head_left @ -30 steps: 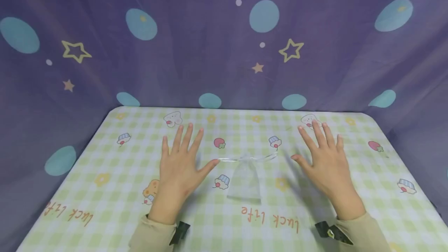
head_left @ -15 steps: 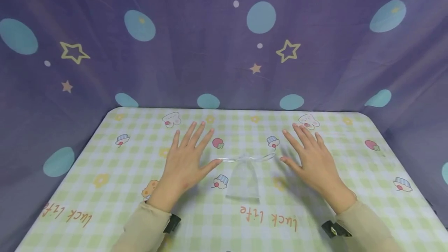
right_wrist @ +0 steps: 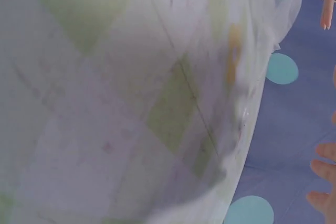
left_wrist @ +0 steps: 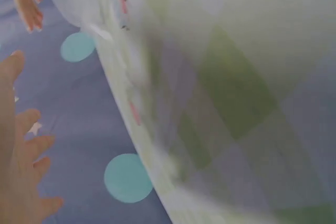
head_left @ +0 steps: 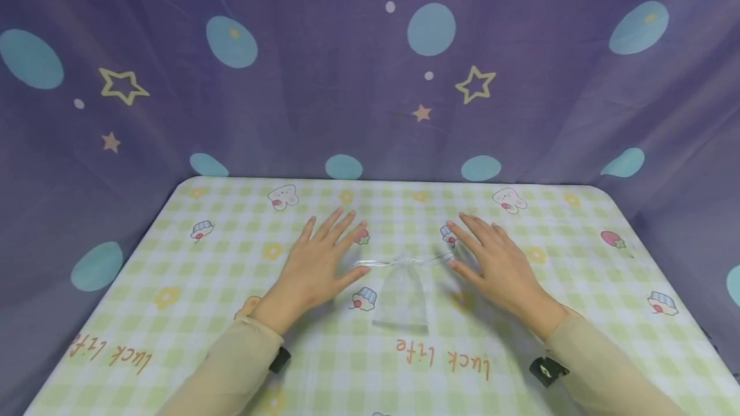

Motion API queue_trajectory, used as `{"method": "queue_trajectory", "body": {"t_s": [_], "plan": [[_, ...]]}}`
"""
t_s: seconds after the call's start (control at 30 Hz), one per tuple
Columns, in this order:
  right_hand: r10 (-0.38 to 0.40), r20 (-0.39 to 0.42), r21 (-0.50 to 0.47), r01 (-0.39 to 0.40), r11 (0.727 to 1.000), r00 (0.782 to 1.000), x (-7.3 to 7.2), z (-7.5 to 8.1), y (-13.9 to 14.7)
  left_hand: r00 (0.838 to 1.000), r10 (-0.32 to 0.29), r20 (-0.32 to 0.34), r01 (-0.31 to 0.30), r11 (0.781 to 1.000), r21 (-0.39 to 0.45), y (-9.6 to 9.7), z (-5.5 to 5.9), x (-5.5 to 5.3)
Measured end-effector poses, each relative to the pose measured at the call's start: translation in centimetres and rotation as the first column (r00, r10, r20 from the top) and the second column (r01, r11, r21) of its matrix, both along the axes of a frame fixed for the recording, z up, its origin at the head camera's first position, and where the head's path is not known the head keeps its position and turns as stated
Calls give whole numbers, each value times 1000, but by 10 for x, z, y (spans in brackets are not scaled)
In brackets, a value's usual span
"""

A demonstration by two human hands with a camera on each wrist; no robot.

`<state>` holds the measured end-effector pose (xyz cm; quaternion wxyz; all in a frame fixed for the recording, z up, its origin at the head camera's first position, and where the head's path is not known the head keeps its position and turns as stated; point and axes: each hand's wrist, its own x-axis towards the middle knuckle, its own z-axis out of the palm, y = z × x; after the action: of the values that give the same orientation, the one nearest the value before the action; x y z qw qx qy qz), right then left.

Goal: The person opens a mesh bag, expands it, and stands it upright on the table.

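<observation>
Both hands moved inward over the last second, right hand more than left hand. Fingers spread, mostly straight, nothing held. Sheer drawstring pouch lies between the two sets of fingers on the checked surface; see-through, edges hard to make out. Left cord reaches the left thumb, right cord the right fingers; contact unclear. Wrist views cut off both hands.

Soft light brightens the green-and-white checked worktop — its shadows faint, diffuse — while both wrist views look greyish, hazy and blurred close up.
</observation>
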<state>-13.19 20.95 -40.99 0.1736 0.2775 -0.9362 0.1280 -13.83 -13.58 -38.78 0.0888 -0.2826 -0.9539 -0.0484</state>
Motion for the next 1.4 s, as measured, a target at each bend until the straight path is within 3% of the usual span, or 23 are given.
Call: {"method": "queue_trajectory", "body": {"t_s": [0.4, 0.57, 0.73, 0.87, 1.0, 1.13, 1.23, 1.4], "plan": [[121, 12, -83, -119, 989, 993, -17, -10, -7, 989, -148, 26, 147, 988, 35, 7, -15, -24], [165, 78, -127, -155, 980, 983, -22, -11, -11, 979, -202, 37, 199, 977, 79, 12, -18, -36], [188, 161, -177, -159, 971, 969, -28, -12, -15, 967, -198, 159, 175, 973, 147, 21, -19, -44], [206, 202, -215, -161, 963, 957, -32, -13, -21, 947, -187, 260, 132, 968, 216, 30, -21, -48], [211, 225, -234, -157, 959, 951, -35, -14, -28, 929, -176, 325, 100, 966, 236, 40, -24, -53], [176, 261, -278, -101, 955, 949, -35, -16, -35, 920, -171, 354, 92, 969, 231, 49, -26, -58], [146, 336, -324, -32, 946, 930, -35, -17, -41, 909, -160, 384, 74, 970, 230, 55, -27, -60], [116, 462, -331, 50, 942, 879, -31, -16, -45, 895, -168, 414, 74, 970, 233, 65, -29, -60]]}}
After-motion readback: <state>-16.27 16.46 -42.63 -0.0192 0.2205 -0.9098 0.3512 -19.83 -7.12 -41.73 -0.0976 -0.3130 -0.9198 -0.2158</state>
